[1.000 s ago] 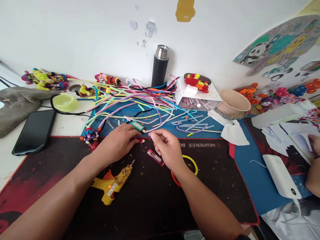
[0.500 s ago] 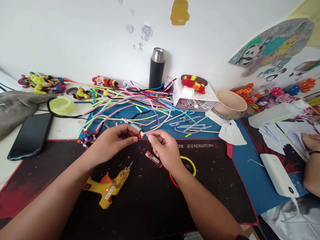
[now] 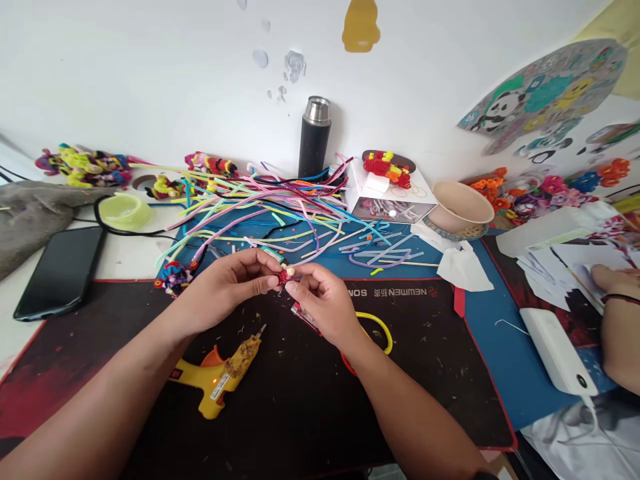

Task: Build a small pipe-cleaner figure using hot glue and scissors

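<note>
Between the fingertips of both hands is a small dark red fuzzy piece (image 3: 283, 277) with a pale bit at its top. My left hand (image 3: 240, 283) pinches it from the left. From the right, the thumb and fingers of my right hand (image 3: 325, 300) close on it too. Just under my right hand lies a red packet (image 3: 304, 316), partly covered. A yellow glue gun (image 3: 220, 380) with a lit orange light rests on the black mat (image 3: 300, 413) below my left hand. Yellow and red loops (image 3: 385, 330) lie beside my right wrist.
Many coloured pipe cleaners (image 3: 260, 200) spread behind the hands. A black flask (image 3: 315, 140), a white box (image 3: 387, 197) and a beige bowl (image 3: 463, 207) stand at the back. A phone (image 3: 63, 270) lies left; a white power bank (image 3: 557, 350) and another person's arm (image 3: 623, 327) are right.
My right hand has moved slightly left, closing the gap to the red piece, and now touches it. The other person's hand at the right has shifted a little.
</note>
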A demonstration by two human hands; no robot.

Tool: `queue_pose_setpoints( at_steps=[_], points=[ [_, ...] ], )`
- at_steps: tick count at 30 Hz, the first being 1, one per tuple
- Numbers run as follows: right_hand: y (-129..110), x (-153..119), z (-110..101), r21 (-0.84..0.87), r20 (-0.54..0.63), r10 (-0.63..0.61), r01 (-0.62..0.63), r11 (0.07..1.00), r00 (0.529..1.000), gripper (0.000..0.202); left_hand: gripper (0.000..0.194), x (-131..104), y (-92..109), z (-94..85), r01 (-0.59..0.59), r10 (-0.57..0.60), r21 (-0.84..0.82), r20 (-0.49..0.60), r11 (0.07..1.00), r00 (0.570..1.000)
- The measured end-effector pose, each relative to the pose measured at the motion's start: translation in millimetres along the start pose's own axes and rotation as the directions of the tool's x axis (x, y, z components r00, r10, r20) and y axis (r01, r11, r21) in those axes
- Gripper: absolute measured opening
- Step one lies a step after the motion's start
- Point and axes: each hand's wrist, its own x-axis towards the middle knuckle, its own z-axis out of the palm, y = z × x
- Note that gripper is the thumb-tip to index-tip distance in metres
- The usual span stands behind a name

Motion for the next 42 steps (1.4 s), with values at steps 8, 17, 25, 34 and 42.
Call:
queue_pose_setpoints(
  at_steps=[8,17,25,34,42],
  points=[
    [1,0,1,-0.012,0.008,-0.017,0.018,1.000,1.000,0.026,0.021,0,-2,1.4,0.011,-0.011,0.011,0.043,1.000,0.999],
    [-1,-1,2,-0.011,0.022,-0.024,0.024,1.000,0.999,0.025,0.023,-1,0,1.9,0.019,-0.018,-0.007,0.042,1.000,0.999],
    [3,-2,4,0.043,0.053,0.029,-0.031,0.999,0.998,0.029,0.024,-1,-5,1.2,-0.008,0.008,0.002,0.034,1.000,0.999],
    [1,-1,5,0.075,0.001,0.030,-0.030,0.997,1.000,0.037,0.043,-4,-7,8.2,0.080,-0.072,-0.042,0.176,0.996,0.982],
    [-2,1,3,0.138,-0.085,0.064,-0.052,0.989,0.994,0.039,0.034,-3,-10,-6.2,0.004,-0.001,0.127,-0.021,0.992,1.000]
  ],
)
